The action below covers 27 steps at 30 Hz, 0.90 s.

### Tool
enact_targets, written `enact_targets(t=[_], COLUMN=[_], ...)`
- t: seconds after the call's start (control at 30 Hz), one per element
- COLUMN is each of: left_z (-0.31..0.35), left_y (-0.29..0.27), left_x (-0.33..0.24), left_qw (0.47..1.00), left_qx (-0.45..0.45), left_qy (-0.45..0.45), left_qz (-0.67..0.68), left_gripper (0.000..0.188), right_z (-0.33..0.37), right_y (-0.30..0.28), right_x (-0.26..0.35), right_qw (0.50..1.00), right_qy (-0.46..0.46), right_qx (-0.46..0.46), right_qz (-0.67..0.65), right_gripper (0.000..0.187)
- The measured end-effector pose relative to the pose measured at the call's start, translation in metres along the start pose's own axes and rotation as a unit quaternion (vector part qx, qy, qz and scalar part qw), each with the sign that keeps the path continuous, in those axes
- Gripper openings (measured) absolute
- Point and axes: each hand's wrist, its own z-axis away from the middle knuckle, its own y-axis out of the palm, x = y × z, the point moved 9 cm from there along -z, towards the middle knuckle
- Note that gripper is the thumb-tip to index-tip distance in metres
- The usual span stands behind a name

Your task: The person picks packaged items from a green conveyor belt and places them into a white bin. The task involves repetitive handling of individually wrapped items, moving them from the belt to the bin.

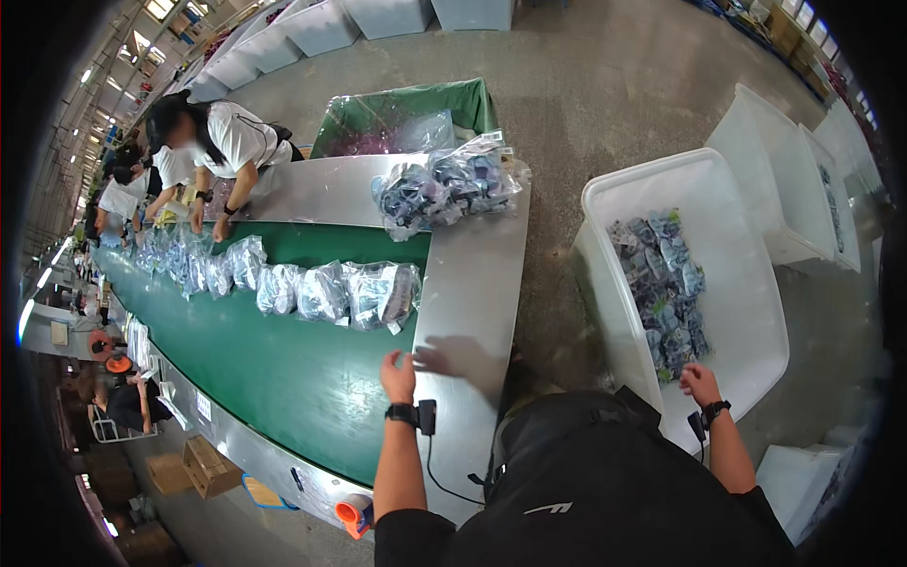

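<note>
Green conveyor belt (283,364) bears a row of stuffed clear plastic bags (378,291)

The left hand (398,377) hangs seemingly empty, fingers loosely parted, near the silver metal end plate (463,326), apart from the nearest bag. The right hand (700,384) is at the near end of a white plastic bin (737,265) of small blue-grey packets (666,288), fingers curled; I cannot tell whether it holds one.
</note>
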Motion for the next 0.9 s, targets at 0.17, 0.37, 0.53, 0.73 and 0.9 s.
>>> enact_targets(t=[0.17,0.37,0.53,0.73,0.9], left_z=[-0.111,-0.195,-0.186,-0.14,-0.031], left_y=[-0.043,-0.012,0.032,0.017,-0.012], left_x=[-0.015,0.018,0.021,-0.018,-0.038], left_qw=[0.991,0.995,0.987,0.975,0.978], left_qx=[-0.108,-0.013,0.047,0.029,-0.042], left_qy=[0.026,-0.087,-0.099,-0.015,0.094], left_qz=[-0.081,-0.044,-0.122,0.22,0.183], left_gripper=[0.045,0.068,0.088,0.081,0.059], right_z=[0.023,0.044,0.077,0.086,0.06], right_y=[0.073,0.079,0.056,0.065,0.074], right_x=[0.119,0.088,0.038,0.048,0.07], right_qw=[0.989,0.99,0.988,0.971,0.976], right_qy=[-0.126,-0.028,0.065,0.012,0.009], right_qx=[0.05,0.02,-0.002,0.019,0.041], right_qz=[0.065,0.133,0.139,0.238,0.212], right_gripper=[0.032,0.031,0.035,0.032,0.034])
